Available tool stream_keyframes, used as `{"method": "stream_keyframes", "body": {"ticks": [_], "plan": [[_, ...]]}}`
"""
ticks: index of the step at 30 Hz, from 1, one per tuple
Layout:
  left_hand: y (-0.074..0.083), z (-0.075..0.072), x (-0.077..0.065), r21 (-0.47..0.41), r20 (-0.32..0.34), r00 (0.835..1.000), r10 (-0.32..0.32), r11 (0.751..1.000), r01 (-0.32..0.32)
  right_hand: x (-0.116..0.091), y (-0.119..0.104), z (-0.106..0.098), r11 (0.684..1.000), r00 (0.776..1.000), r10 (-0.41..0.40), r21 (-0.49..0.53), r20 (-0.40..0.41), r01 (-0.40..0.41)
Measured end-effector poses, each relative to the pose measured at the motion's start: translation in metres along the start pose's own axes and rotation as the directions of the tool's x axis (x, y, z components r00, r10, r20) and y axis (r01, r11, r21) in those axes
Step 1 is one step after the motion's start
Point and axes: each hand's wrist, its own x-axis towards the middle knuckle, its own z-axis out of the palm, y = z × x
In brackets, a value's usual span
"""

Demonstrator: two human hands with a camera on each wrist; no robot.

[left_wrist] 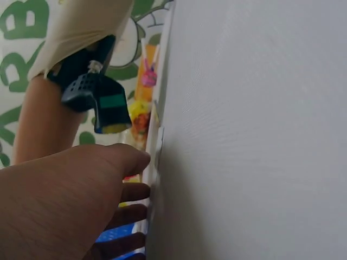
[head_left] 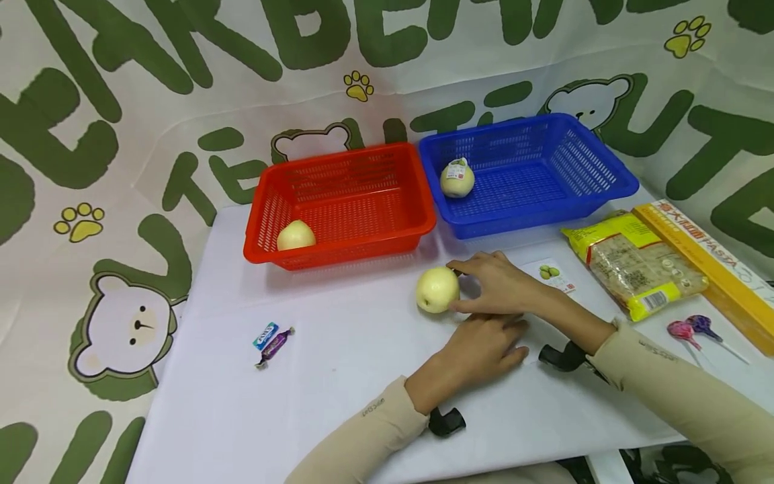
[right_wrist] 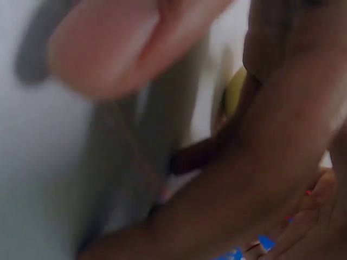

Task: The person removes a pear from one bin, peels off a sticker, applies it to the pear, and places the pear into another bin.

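Observation:
In the head view a round, pale-yellow pear (head_left: 437, 290) lies on the white table in front of the baskets. My right hand (head_left: 498, 282) holds its right side, with thumb and index finger curved at the edge. My left hand (head_left: 484, 349) lies low on the table just below the right hand, its fingers loosely extended and partly under the right wrist. The left wrist view shows the left hand (left_wrist: 70, 195) with fingers spread at the table surface. In the right wrist view a blurred fingertip fills the upper part, and a sliver of the pear (right_wrist: 234, 92) shows.
A red basket (head_left: 338, 252) holds one pear (head_left: 296, 235); a blue basket (head_left: 520, 222) holds a labelled pear (head_left: 457, 180). Right are a printed card (head_left: 549, 274), a yellow food packet (head_left: 641, 262), a pasta box (head_left: 719, 269) and lollipops (head_left: 683, 331). Wrapped candies (head_left: 273, 346) lie left.

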Motion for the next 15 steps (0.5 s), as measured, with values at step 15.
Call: {"method": "stream_keyframes", "body": {"ticks": [15], "plan": [[-0.002, 0.004, -0.003, -0.023, -0.029, 1.0, -0.008, 1.0, 0.007, 0.035, -0.043, 0.024, 0.988, 0.989, -0.146, -0.048, -0.008, 0.146]]}}
